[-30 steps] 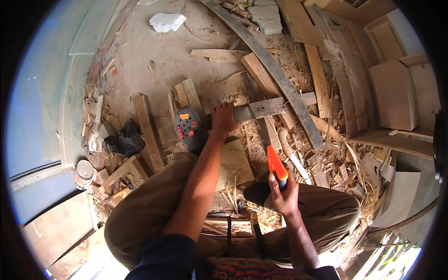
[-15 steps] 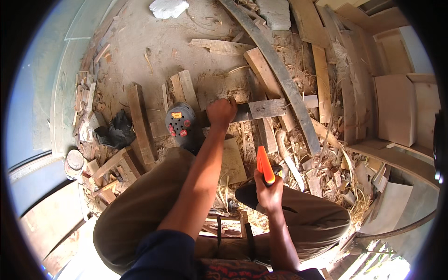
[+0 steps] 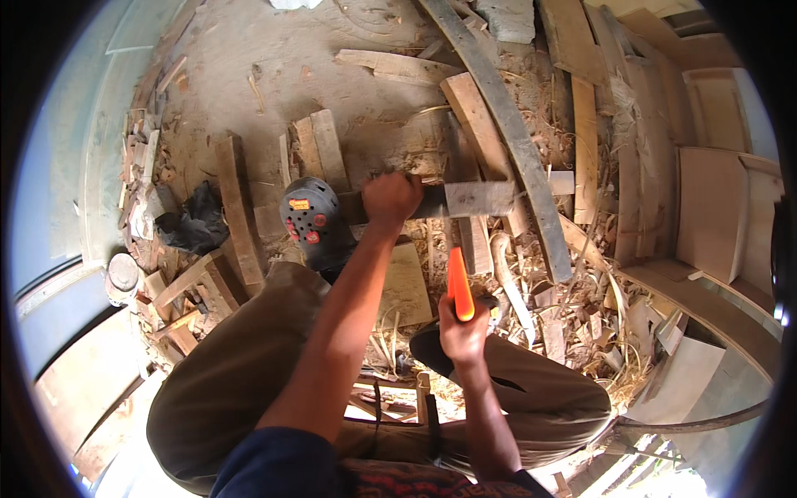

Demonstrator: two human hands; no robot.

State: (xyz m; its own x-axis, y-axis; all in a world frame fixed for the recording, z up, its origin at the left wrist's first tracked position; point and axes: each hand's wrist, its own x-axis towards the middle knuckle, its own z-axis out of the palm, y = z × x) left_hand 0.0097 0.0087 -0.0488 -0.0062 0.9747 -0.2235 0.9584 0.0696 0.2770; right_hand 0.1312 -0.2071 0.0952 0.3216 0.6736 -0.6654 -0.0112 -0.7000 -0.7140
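Note:
My left hand (image 3: 393,197) is closed around a short length of wood, dark in the middle with a weathered grey right end (image 3: 479,199). It lies across other wood pieces, and its left end meets my dark clog (image 3: 309,222), which has red and orange charms. My right hand (image 3: 465,334) grips a tool with a bright orange tapered part (image 3: 459,286) pointing up and away from me. The rest of that tool is mostly hidden by the fingers, so its kind does not show. It is held apart from the wood, above my right foot.
A long dark curved board (image 3: 506,124) runs across the far right. Wood shavings and offcuts (image 3: 581,319) cover the ground at the right. To the left are a black plastic scrap (image 3: 195,220), a can (image 3: 124,274) and a thick upright-lying plank (image 3: 242,207).
The orange tool and my right hand have shifted slightly left and up. The grey end of the wood is blurred by movement. The whole view has shifted a little.

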